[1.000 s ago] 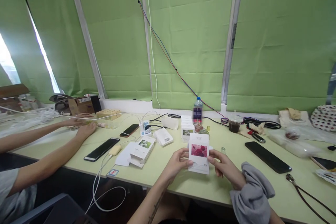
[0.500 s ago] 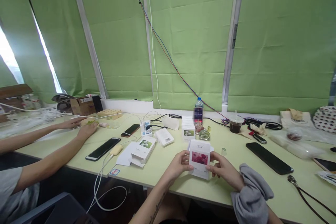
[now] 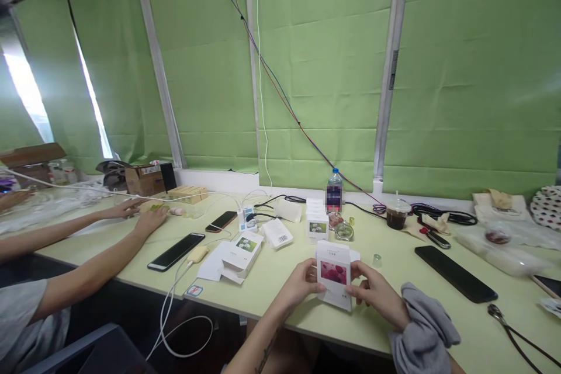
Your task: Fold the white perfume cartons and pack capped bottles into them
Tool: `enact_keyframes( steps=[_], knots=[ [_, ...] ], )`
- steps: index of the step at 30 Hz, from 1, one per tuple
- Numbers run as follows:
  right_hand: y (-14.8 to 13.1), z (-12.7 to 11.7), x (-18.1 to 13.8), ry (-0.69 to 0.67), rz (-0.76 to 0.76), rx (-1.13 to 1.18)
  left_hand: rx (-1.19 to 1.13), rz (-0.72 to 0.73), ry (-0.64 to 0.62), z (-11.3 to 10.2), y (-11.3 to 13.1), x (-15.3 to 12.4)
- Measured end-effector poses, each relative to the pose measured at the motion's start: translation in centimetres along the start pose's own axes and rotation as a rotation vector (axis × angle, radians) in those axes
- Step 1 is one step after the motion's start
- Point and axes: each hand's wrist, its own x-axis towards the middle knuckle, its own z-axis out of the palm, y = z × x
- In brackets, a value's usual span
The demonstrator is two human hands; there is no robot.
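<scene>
Between my two hands a small white cardboard box point(image 3: 333, 273) with a pink flower picture stands upright at the table's front edge. My left hand point(image 3: 304, 283) grips its left side, thumb on the front face. On the opposite side my right hand point(image 3: 370, 286) holds it, with the thumb near the lower right of the picture. A grey scrunchie point(image 3: 427, 324) circles my right wrist. Just beyond the held box are a white box with a green picture point(image 3: 317, 228), a round clear container point(image 3: 344, 231) and a small clear cap point(image 3: 377, 260).
Left of my hands lie an opened white box point(image 3: 242, 254), another white box point(image 3: 277, 235) and phones point(image 3: 176, 251). A drink cup point(image 3: 397, 216) and a bottle point(image 3: 334, 190) stand behind. A black phone point(image 3: 456, 273) lies right. Another person's arms point(image 3: 87, 263) rest at far left.
The view has tilted up slightly, so everything sits a little lower in the picture. Both hands keep hold of the flower box, with hardly any change in grip.
</scene>
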Motion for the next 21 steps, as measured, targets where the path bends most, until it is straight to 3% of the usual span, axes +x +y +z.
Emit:
enact_keyframes(
  steps=[21],
  knots=[
    [0.44, 0.26, -0.04, -0.035, -0.024, 0.02, -0.008, -0.011, 0.003, -0.22, -0.58, 0.1]
  ],
)
